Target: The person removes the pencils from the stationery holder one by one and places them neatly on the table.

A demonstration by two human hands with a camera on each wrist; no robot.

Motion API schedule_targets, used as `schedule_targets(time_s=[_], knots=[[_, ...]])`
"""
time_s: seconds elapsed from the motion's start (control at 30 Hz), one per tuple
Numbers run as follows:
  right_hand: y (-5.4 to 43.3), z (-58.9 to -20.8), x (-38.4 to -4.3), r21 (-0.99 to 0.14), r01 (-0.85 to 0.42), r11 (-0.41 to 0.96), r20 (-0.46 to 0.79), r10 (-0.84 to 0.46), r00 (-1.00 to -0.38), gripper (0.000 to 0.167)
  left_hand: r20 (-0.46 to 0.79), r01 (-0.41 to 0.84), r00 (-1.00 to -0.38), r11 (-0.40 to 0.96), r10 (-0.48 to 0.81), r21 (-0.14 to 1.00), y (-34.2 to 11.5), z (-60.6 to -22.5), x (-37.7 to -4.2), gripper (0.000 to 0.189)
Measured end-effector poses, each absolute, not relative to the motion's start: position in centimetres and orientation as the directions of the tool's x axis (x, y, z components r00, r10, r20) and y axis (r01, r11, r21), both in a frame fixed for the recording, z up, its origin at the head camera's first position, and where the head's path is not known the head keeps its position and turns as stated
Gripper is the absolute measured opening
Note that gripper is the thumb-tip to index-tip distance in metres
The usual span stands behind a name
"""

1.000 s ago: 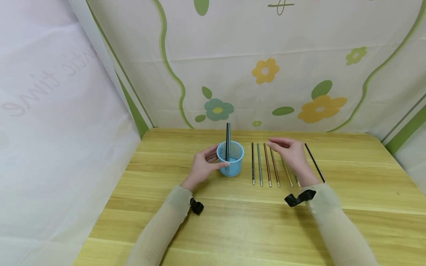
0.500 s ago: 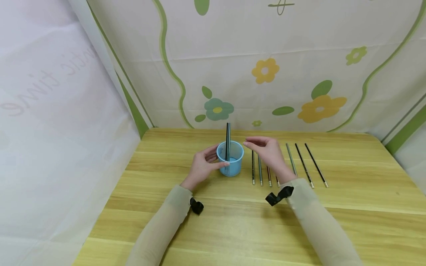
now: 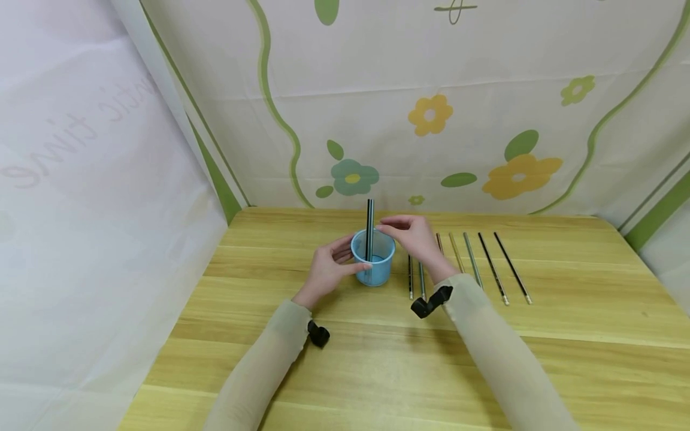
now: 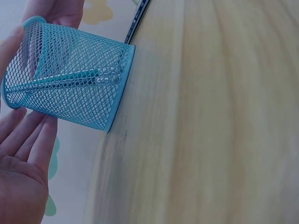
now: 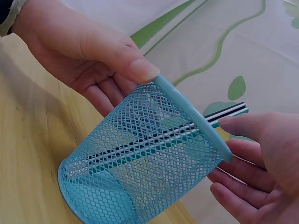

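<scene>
My left hand (image 3: 329, 266) grips the light blue mesh pencil cup (image 3: 375, 276) from the left, its thumb over the front of the rim and its fingers round the back. Striped dark and green pencils (image 3: 369, 218) stand in the cup, eraser ends down at the bottom in the left wrist view. My right hand (image 3: 412, 236) is at the cup's right rear rim with nothing seen in its fingers. In the right wrist view, this right hand (image 5: 275, 163) has its thumb near the pencil tops and its loosely bent fingers right at the rim.
A row of pencils lies on the wooden table (image 3: 345, 371) to the right: a yellow pencil (image 3: 456, 251), a teal pencil (image 3: 472, 257) and several dark ones, such as the black pencil (image 3: 512, 267). My right forearm covers part of the row. A flowered curtain (image 3: 377, 120) hangs behind.
My right hand has moved left, from over the row of pencils to the cup's rim, uncovering the pencils at the right end. My left hand and the cup stay in place.
</scene>
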State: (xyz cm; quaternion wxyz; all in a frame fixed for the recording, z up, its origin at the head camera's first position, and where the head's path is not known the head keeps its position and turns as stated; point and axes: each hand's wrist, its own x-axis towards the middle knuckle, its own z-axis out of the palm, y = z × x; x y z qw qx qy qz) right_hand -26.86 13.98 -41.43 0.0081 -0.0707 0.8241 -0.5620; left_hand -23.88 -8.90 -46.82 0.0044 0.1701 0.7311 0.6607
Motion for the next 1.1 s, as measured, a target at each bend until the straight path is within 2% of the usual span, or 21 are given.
schedule_targets(time_s=[0.17,0.63,1.1], knots=[[13.4,-41.8,-27.5,-0.92,-0.112,0.376,0.067,-0.132,-0.989,0.032,0.208,0.231,-0.945,0.067,0.251,0.971,-8.9,-46.8,-23.9,0.072],[12.5,-42.0,-27.7,-0.917,-0.135,0.376,0.089,-0.136,-0.987,0.031,0.198,0.219,-0.941,0.048,0.274,0.975,-8.7,-44.6,-22.6,0.072],[12.1,-42.3,-27.8,-0.914,-0.178,0.364,0.133,-0.146,-0.98,0.026,0.18,0.2,-0.942,0.04,0.282,0.979,-8.7,-44.3,-22.5,0.072]])
